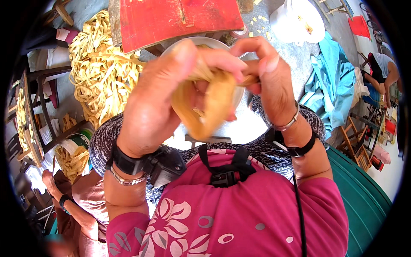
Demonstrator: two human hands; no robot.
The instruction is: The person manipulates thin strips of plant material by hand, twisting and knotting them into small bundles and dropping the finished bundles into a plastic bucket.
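In front of my chest, both hands work on a bundle of flat, flexible yellow-tan strip (pixel 216 109), blurred by motion and bent into a loop. My left hand (pixel 152 100) is closed round it, with fingers and thumb over its upper part. On the other side, my right hand (pixel 274 79) pinches a narrow end of the strip between thumb and fingers. What the strip is made of, I cannot tell. Beneath the hands stands a round white container (pixel 201 40), mostly hidden by them.
A worn red board (pixel 180 21) lies ahead. Heaped strips (pixel 105 73) cover the floor on the left; a white bucket (pixel 297 21) and blue sheet (pixel 332 77) are on the right. A co-worker's arm (pixel 75 210) shows lower left, beside a tub of strips (pixel 72 160).
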